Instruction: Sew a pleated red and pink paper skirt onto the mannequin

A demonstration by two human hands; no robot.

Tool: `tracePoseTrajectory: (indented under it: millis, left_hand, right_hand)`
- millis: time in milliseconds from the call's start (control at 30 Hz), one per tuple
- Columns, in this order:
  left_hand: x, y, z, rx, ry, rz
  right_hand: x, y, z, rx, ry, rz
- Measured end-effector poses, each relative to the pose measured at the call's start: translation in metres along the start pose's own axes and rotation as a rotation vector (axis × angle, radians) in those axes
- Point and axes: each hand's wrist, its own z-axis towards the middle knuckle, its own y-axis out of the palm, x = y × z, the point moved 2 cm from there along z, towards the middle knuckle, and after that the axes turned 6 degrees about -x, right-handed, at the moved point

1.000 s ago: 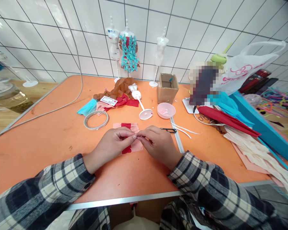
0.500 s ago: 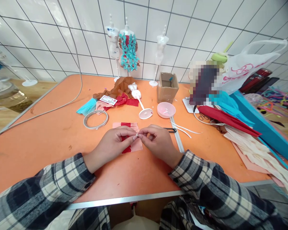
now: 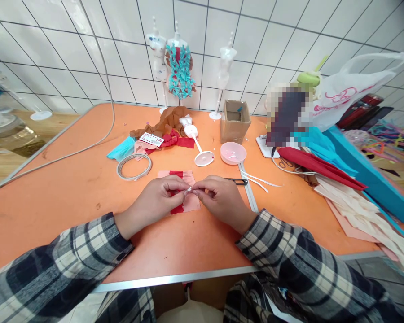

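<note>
Between my fingertips is a tiny white piece (image 3: 189, 189), too small to name for sure. My left hand (image 3: 158, 198) pinches it from the left, thumb and forefinger closed. My right hand (image 3: 218, 197) meets it from the right in a like pinch. Under the hands lies a pink and red crepe paper piece (image 3: 192, 204), partly covered by my left hand. Just past my right knuckles are black thread snips (image 3: 240, 181), their near part hidden. Thin white strips (image 3: 261, 180) lie right of them, by a pale flat bar (image 3: 250, 197).
Behind the hands stand a pink bowl (image 3: 233, 154) with small white bits, a cardboard box (image 3: 234, 122) and a toppled white stand (image 3: 204, 158). A tape roll (image 3: 134, 168) lies left, near brown crepe paper (image 3: 170, 122). Small mannequins (image 3: 226, 67) line the wall; folded crepe paper (image 3: 323, 168) is at right.
My hands have shifted very slightly left with the white piece, which shows a little more between the fingertips. More of the snips is visible beside my right hand.
</note>
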Motion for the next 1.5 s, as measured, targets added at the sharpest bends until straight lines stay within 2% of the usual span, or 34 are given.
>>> tracePoseTrajectory:
  millis: [367, 567, 700, 1000, 1133, 1333, 1500]
  left_hand:
    - [-0.007, 0.001, 0.002, 0.012, -0.054, -0.107]
    - [-0.001, 0.001, -0.001, 0.004, 0.060, -0.015]
    - [0.001, 0.002, -0.003, -0.021, 0.068, 0.004]
    - [0.000, 0.005, -0.003, -0.008, 0.032, -0.019]
    - [0.002, 0.003, -0.004, 0.045, 0.001, -0.031]
    - [0.006, -0.004, -0.004, 0.069, -0.014, -0.050]
    - [0.008, -0.005, -0.003, 0.059, -0.042, -0.028]
  right_hand:
    - [-0.001, -0.002, -0.001, -0.024, 0.025, -0.050]
    - [-0.007, -0.004, -0.004, -0.012, -0.053, -0.273]
    - [-0.010, -0.005, -0.005, -0.018, -0.069, -0.382]
    - [-0.011, -0.002, -0.001, 0.018, 0.008, -0.208]
    - [-0.011, -0.001, -0.005, 0.040, -0.074, -0.269]
    - [-0.018, -0.002, -0.011, 0.012, -0.235, -0.526]
    - [-0.021, -0.002, -0.013, 0.040, -0.264, -0.515]
